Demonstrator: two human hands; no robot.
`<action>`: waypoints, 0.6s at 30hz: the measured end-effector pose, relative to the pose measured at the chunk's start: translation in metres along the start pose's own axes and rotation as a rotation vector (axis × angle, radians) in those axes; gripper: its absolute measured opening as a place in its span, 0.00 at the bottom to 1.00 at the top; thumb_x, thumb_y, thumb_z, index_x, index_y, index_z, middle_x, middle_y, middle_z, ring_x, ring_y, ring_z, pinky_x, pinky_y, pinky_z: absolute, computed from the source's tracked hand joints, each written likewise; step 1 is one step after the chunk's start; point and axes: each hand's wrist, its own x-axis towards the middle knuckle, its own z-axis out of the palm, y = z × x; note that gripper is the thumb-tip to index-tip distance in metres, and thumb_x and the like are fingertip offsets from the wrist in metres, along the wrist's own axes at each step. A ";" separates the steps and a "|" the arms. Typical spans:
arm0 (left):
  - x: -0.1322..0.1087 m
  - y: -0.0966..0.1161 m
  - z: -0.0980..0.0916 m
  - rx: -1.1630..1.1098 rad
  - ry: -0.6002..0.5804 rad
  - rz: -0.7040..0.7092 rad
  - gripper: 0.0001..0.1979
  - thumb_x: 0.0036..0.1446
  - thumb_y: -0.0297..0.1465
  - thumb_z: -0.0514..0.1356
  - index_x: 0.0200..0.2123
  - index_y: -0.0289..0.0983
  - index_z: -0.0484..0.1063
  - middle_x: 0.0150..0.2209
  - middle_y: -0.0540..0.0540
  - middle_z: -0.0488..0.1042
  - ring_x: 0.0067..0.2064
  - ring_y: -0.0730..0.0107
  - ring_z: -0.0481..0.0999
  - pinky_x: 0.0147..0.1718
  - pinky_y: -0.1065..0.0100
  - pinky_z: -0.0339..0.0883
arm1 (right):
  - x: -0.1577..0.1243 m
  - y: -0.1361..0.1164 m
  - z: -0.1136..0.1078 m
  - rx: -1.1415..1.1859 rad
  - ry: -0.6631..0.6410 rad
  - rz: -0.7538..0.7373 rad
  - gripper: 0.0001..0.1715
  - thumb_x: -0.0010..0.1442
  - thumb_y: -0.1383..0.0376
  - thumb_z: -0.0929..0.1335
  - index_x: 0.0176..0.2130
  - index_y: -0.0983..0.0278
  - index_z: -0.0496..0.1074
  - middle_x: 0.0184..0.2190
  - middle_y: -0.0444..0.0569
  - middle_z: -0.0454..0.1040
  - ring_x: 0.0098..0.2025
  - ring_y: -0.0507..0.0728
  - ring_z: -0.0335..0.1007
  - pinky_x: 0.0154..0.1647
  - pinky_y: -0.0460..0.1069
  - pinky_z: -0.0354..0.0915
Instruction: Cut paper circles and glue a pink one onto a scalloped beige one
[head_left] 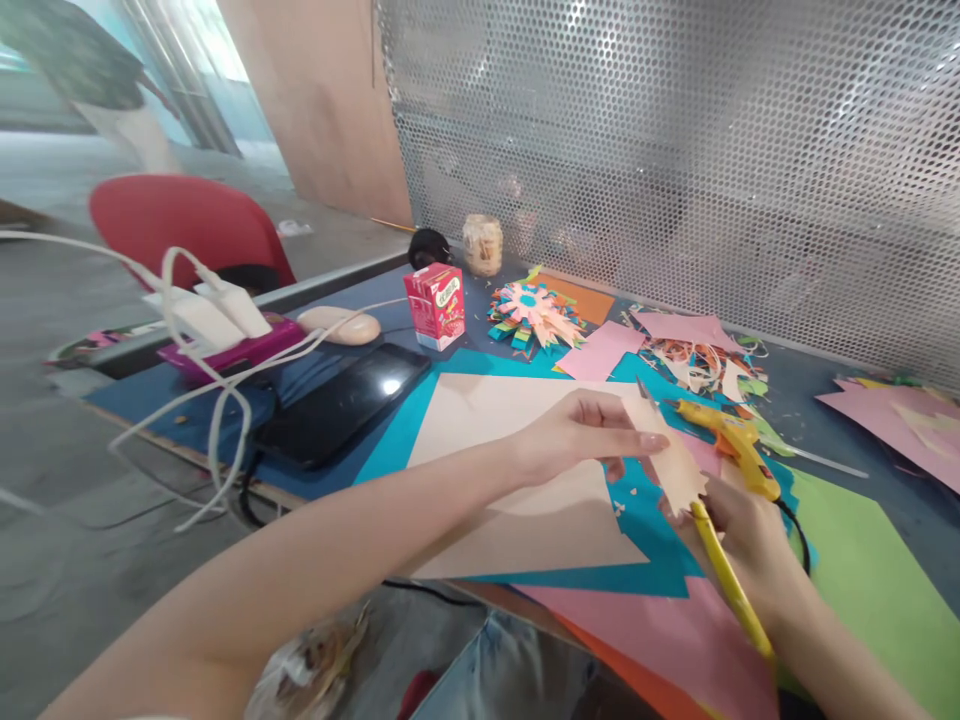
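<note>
Cream paper strip (679, 477), jagged at its lower end, is held above a teal sheet (664, 575) near the table's (829, 420) near edge, pinched between the thumb and fingers of the left hand (566, 438). The right hand (750, 535) grips a yellow-handled tool (729, 582), its fingertips partly hidden behind the paper. A narrow metal tip (646, 393) shows at the strip's upper end, close to the left fingers; a slip there could nick skin, while a hard tug could rip the thin paper along its jagged cuts. A yellow glue gun (739, 447) lies just beside the right hand, toward the far edge, and a careless sweep could snag its black cord (805, 545). The left forearm (337, 545) slants across the near edge, wrist almost straight; the right forearm (836, 640) angles inward, fingers curled toward the other hand.
</note>
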 end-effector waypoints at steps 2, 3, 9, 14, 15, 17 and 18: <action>0.001 0.000 0.000 0.010 -0.017 0.010 0.17 0.41 0.42 0.72 0.24 0.34 0.77 0.24 0.47 0.78 0.23 0.78 0.71 0.20 0.74 0.62 | 0.001 0.001 -0.001 0.014 -0.047 0.014 0.31 0.60 0.40 0.57 0.21 0.60 0.59 0.15 0.44 0.60 0.17 0.53 0.54 0.19 0.47 0.46; 0.001 0.000 0.000 0.021 -0.020 0.012 0.17 0.41 0.43 0.72 0.23 0.34 0.76 0.23 0.47 0.78 0.23 0.78 0.71 0.20 0.74 0.62 | 0.001 0.003 -0.001 0.013 -0.052 0.020 0.31 0.59 0.39 0.57 0.21 0.60 0.58 0.14 0.44 0.59 0.17 0.53 0.53 0.19 0.47 0.46; 0.002 0.001 0.000 0.061 -0.028 0.008 0.20 0.40 0.46 0.72 0.22 0.34 0.75 0.23 0.47 0.78 0.24 0.76 0.72 0.22 0.72 0.63 | 0.002 0.009 0.000 -0.030 -0.025 0.001 0.33 0.58 0.40 0.60 0.18 0.60 0.48 0.12 0.41 0.53 0.15 0.50 0.51 0.17 0.45 0.45; 0.002 0.002 0.001 0.053 -0.028 0.036 0.19 0.41 0.45 0.71 0.23 0.35 0.75 0.22 0.49 0.77 0.23 0.78 0.70 0.22 0.73 0.61 | 0.001 0.008 0.000 -0.031 0.004 -0.032 0.31 0.61 0.42 0.58 0.19 0.60 0.51 0.13 0.43 0.57 0.16 0.52 0.53 0.18 0.46 0.46; 0.001 0.002 0.001 0.057 -0.021 0.045 0.19 0.41 0.45 0.71 0.23 0.34 0.75 0.21 0.50 0.76 0.22 0.79 0.69 0.22 0.73 0.61 | 0.000 0.008 0.000 -0.029 0.004 -0.034 0.31 0.61 0.41 0.58 0.19 0.60 0.51 0.13 0.43 0.57 0.17 0.52 0.53 0.19 0.47 0.46; 0.001 0.002 0.002 0.073 -0.001 0.058 0.19 0.42 0.45 0.71 0.21 0.34 0.73 0.20 0.51 0.75 0.20 0.80 0.68 0.22 0.73 0.61 | 0.000 0.006 0.000 -0.033 0.016 -0.022 0.30 0.62 0.42 0.57 0.20 0.59 0.53 0.14 0.43 0.57 0.17 0.53 0.52 0.19 0.47 0.46; 0.001 0.002 0.002 0.081 0.011 0.064 0.19 0.42 0.44 0.71 0.21 0.34 0.72 0.20 0.52 0.75 0.20 0.81 0.67 0.22 0.73 0.61 | 0.000 0.005 0.000 -0.032 0.025 -0.012 0.30 0.62 0.43 0.56 0.20 0.59 0.54 0.14 0.43 0.57 0.17 0.53 0.52 0.20 0.47 0.46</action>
